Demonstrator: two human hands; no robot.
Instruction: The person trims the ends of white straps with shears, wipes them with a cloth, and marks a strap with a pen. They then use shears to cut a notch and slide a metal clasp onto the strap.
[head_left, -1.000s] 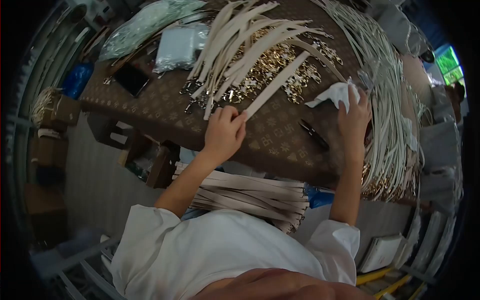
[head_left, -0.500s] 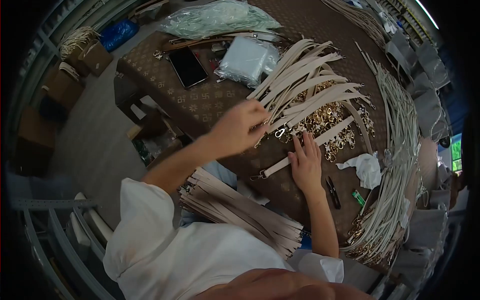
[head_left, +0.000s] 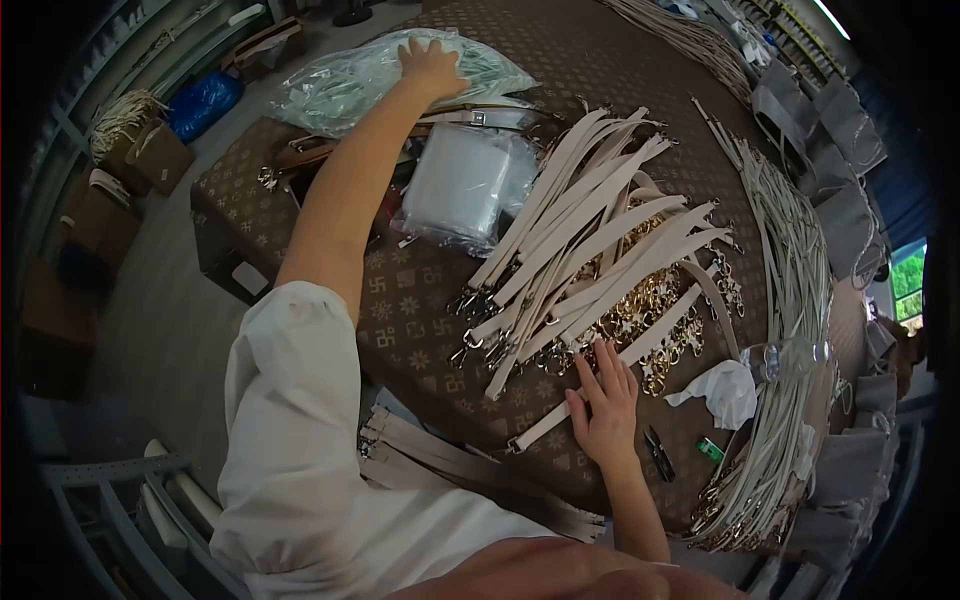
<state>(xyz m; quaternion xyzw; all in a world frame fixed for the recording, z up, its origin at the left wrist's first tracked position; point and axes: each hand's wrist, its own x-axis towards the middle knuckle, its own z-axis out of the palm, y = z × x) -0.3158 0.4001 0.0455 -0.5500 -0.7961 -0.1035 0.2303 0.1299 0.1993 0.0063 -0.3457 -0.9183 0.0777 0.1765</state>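
Note:
My left hand (head_left: pixel 432 72) is stretched out to the far side of the table, on a clear plastic bag (head_left: pixel 335 85) filled with pale green cords. Its fingers are spread over the plastic. Nearer to me, my right hand (head_left: pixel 606 410) lies open with fingers apart, touching the table beside a single beige strap (head_left: pixel 548 425) with a metal clasp at its end. Just beyond its fingertips are a heap of gold clasps (head_left: pixel 655 355) and a pile of beige straps (head_left: pixel 570 240) with metal hooks.
A stack of clear plastic sleeves (head_left: pixel 460 180) sits left of the strap pile. To the right are crumpled white tissue (head_left: pixel 727 392), a black pen-like tool (head_left: pixel 659 455), a green lighter (head_left: pixel 710 449) and long pale cords (head_left: pixel 790 260). More straps (head_left: pixel 470 475) lie across my lap.
My left hand has moved from beside the strap pile to the far plastic bag, its arm now covering the phone. My right hand stays in about the same place.

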